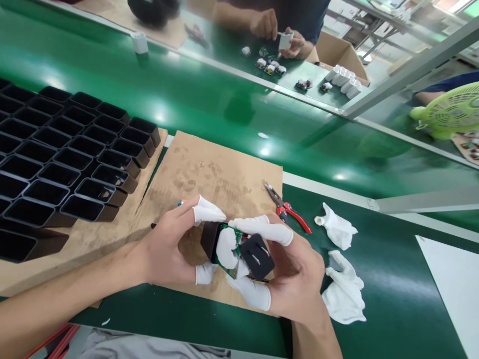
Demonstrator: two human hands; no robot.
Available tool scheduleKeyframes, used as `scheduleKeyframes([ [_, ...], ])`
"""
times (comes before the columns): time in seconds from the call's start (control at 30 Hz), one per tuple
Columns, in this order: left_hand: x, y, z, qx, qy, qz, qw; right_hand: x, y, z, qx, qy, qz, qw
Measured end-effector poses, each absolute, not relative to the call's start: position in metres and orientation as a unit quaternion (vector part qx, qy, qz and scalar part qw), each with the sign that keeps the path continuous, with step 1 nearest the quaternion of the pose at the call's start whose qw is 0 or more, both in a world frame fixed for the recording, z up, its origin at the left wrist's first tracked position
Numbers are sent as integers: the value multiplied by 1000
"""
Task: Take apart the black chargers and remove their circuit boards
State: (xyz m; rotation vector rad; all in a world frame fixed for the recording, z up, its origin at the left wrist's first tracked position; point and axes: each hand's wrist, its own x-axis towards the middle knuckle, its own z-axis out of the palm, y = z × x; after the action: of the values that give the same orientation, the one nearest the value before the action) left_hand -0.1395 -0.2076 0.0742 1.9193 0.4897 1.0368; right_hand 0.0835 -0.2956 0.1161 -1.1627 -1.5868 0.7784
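My left hand [172, 244], with white finger cots on some fingers, grips a black plastic case [209, 242] from its left side. White-tipped fingers of my right hand [295, 264] close around a green circuit board [239, 234] that carries a thick white blob of compound [226, 248]. The board sits partly inside the case's open end. At the board's outer end is a black end cap [257, 257] with two slots. Beneath both hands lies a stained cardboard sheet [224, 174]. Red-handled pliers [286, 207] rest at its right edge.
Rows of open black cases [71, 159] stand at left. Crumpled white cloth pieces [342, 289] and a white sheet [452, 289] lie at right. Across a metal rail, another person's hands [277, 35] hold a white case; board assemblies, white cases [342, 80] and a green fan [452, 112] are there.
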Motion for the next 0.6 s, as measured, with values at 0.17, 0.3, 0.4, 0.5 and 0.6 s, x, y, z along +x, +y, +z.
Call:
scheduleKeyframes([
  [0.17,-140,-208,72,770,193,415,444,84,-294,116,-482,-667,302,480],
  [0.3,-139,-209,68,763,183,438,439,85,-294,116,-481,-667,307,479],
  [0.4,-140,-209,69,767,182,438,433,85,-295,116,-484,-664,309,479],
  [0.5,-141,-208,71,777,180,421,433,86,-295,116,-484,-665,310,477],
  [0.6,-142,-207,72,776,173,420,437,87,-295,116,-489,-664,307,475],
])
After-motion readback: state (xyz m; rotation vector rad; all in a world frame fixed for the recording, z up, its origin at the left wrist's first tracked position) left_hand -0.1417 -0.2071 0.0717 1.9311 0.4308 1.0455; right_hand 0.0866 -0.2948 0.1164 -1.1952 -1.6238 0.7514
